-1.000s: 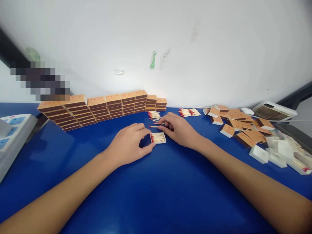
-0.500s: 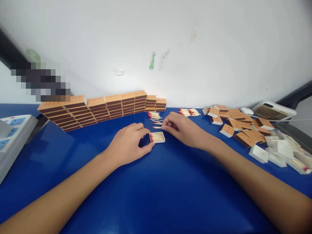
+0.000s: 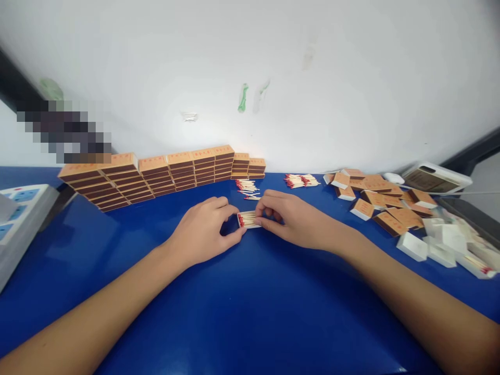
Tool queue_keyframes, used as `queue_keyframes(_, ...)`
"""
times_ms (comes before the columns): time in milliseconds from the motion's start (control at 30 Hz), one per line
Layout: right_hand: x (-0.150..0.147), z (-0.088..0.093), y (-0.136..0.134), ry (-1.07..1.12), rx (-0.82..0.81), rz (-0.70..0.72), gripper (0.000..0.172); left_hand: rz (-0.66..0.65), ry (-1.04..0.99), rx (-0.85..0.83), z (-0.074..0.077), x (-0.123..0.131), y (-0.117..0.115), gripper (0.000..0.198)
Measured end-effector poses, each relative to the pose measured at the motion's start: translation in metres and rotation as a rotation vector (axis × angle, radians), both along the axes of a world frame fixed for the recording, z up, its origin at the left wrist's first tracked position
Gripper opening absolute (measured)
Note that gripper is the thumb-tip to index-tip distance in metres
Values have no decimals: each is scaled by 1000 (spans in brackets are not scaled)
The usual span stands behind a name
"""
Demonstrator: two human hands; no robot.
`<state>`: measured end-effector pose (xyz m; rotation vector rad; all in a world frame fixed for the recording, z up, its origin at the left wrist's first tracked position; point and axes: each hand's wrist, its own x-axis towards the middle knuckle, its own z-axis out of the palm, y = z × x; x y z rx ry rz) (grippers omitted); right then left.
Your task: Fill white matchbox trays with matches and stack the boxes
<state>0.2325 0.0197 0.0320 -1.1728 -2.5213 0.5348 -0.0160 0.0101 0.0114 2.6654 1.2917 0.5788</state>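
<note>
A small white matchbox tray (image 3: 246,212) lies on the blue table, holding several red-headed matches (image 3: 247,220) side by side, heads to the left. My left hand (image 3: 203,228) grips the tray's left end between thumb and fingers. Over the right end, my right hand (image 3: 289,216) is closed in a pinch on a match, its fingertips down among the matches and hiding that end. Just behind the tray, loose matches (image 3: 246,186) lie in a small pile.
Stacked matchboxes (image 3: 183,169) line the wall on the left. Another match heap (image 3: 301,180) lies at the back. Scattered matchbox sleeves (image 3: 390,223) and white trays (image 3: 412,246) cover the right side, near a white device (image 3: 437,177). A power strip (image 3: 23,219) sits far left.
My right hand has moved down and slightly left, bringing the match from behind the tray to its right end. My left hand keeps its hold on the tray.
</note>
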Motion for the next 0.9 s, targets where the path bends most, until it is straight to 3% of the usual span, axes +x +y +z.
queue_keyframes(633,-5,-12,7,242,-159,-64,18,-73,-32,10,-2,0,-1,27)
queue_keyframes(833,6,-28,29,268,178,-200,8,-64,-28,19,-2,1,-1,27)
queue_keyframes(900,9,-34,36,220,216,-205,7,-64,-29,17,-2,1,-1,27)
